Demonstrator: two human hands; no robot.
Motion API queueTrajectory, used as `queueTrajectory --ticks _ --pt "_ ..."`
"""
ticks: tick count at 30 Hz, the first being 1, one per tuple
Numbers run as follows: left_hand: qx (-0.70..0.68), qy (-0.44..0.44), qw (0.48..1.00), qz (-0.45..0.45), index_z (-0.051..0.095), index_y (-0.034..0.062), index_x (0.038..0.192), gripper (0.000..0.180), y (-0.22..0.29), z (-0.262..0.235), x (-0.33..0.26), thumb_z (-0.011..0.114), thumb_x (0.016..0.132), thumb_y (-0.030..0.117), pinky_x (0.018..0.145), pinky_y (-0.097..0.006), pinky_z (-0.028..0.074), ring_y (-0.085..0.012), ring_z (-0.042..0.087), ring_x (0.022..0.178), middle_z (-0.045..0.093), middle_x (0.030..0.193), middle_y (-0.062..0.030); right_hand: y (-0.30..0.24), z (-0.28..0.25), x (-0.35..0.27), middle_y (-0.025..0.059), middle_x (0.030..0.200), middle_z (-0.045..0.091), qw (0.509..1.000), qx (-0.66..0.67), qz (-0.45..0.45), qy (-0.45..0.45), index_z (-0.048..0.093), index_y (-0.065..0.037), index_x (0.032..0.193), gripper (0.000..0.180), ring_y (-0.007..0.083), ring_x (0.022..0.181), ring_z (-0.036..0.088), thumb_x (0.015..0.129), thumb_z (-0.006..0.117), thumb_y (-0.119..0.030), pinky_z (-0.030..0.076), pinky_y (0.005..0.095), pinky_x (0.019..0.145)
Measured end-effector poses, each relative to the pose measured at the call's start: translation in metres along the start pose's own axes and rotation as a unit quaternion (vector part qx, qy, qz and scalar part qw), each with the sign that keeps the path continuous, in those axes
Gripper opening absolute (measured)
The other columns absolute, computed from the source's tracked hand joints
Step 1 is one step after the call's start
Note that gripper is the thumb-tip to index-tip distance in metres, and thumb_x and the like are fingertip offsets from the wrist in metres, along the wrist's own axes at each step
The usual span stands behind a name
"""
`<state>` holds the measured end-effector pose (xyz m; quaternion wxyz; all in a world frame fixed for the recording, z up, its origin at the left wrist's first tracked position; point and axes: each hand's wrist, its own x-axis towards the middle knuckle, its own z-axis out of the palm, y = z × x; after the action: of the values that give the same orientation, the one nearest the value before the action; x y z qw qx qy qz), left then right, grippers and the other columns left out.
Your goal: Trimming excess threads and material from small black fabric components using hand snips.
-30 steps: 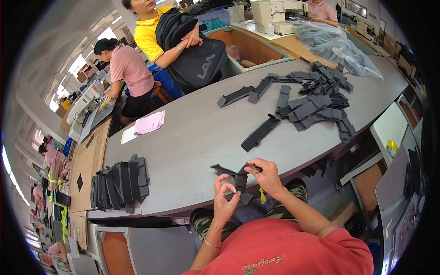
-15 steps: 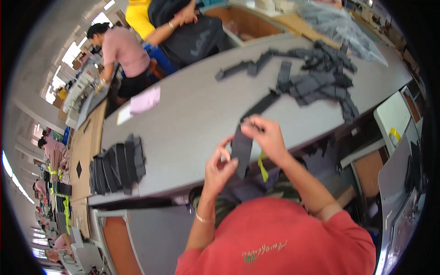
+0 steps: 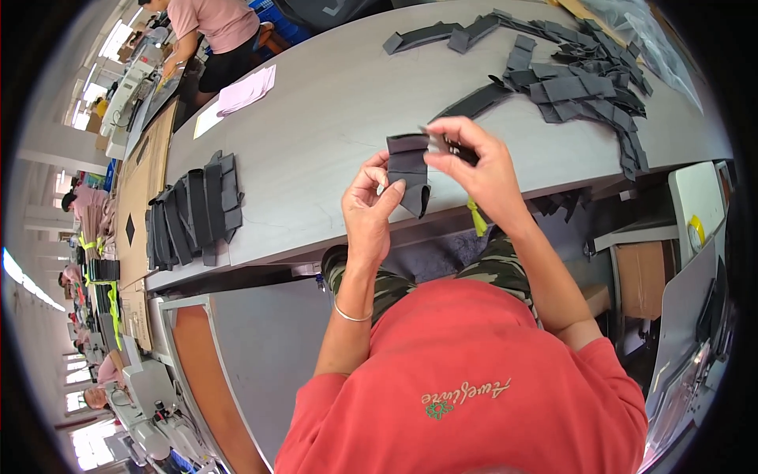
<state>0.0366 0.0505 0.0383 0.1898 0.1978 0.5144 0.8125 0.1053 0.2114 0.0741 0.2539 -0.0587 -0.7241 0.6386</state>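
Both my hands hold a dark grey fabric strip, folded over, above the near edge of the grey table. My left hand pinches its lower left side from below. My right hand grips its upper right end, fingers curled over the top. A neat stack of similar dark strips lies on the table to my left. A loose heap of the same dark strips is spread over the table's far right.
A pink sheet and a white paper lie on the far left of the table. Another person in a pink shirt sits beyond it. A clear plastic bag lies at the far right. A sewing station stands at my right.
The view has tilted down and closer to the table. My hands have folded the strip shorter and hold it slightly higher over the table edge.
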Motion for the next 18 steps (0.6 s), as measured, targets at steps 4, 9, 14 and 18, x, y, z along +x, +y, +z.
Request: queueTrajectory --ticks 4,9,14,18 --pt "0.014 0.023 1.000 0.003 0.049 0.0099 0.074 0.021 -0.003 0.000 -0.001 0.064 0.080 -0.004 0.095 -0.032 0.040 -0.0184 0.048 0.115 0.047 0.131 -0.0122 -0.006 0.001 -0.024 0.0038 0.086 0.064 0.999 -0.035 -0.020 0.008 0.066 -0.005 0.103 0.024 0.0115 0.073 0.056 0.080 0.072 -0.011 0.048 0.0263 0.069" --pt "0.084 0.024 0.996 0.027 0.052 0.0074 0.075 0.018 -0.001 0.001 0.000 0.064 0.079 -0.005 0.091 -0.031 0.044 -0.0165 0.048 0.114 0.046 0.131 -0.0123 0.007 0.007 -0.026 0.0017 0.076 0.061 0.945 -0.274 -0.176 0.023 0.069 -0.013 0.097 0.021 0.0213 0.064 0.055 0.076 0.070 -0.014 0.045 0.0325 0.056" --pt "0.128 0.016 0.991 0.041 0.055 0.0051 0.076 0.015 -0.001 0.004 -0.001 0.063 0.077 -0.007 0.091 -0.031 0.045 -0.0155 0.051 0.109 0.048 0.128 -0.0123 0.008 0.012 -0.022 0.0002 0.069 0.056 0.902 -0.360 -0.232 0.059 0.069 -0.014 0.092 0.017 0.0200 0.058 0.052 0.075 0.071 -0.015 0.042 0.0327 0.052" --pt "0.166 0.025 0.985 0.047 0.058 0.0039 0.077 0.012 -0.003 0.005 -0.004 0.063 0.077 -0.007 0.092 -0.030 0.044 -0.0150 0.053 0.106 0.050 0.125 -0.0117 0.011 0.012 -0.022 -0.0014 0.068 0.055 0.877 -0.395 -0.266 0.066 0.069 -0.015 0.090 0.016 0.0194 0.057 0.051 0.073 0.072 -0.015 0.041 0.0317 0.050"
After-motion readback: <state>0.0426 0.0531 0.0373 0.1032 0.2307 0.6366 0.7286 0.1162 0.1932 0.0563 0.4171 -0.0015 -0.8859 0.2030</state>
